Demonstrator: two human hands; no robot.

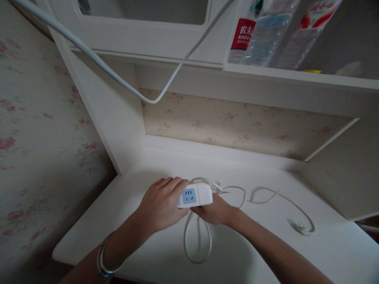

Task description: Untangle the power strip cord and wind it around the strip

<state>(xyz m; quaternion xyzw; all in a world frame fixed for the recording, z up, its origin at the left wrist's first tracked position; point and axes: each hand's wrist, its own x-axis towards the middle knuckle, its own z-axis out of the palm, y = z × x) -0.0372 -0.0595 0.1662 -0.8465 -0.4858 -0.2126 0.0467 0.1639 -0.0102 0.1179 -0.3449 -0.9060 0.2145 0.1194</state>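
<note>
A white power strip [197,195] with a blue socket face is held above the white desk [266,252]. My left hand [161,205] wraps over its left part, fingers closed on it. My right hand [215,211] grips it from beneath on the right side, mostly hidden by the strip. Its white cord [197,240] loops down toward me and trails right across the desk to a plug [298,226] lying flat. A bracelet sits on my left wrist.
A thick white cable [118,79] hangs in front of the cabinet above the desk. Plastic water bottles [260,35] stand on the upper shelf at right. Floral wallpaper [35,138] covers the left wall and the back panel.
</note>
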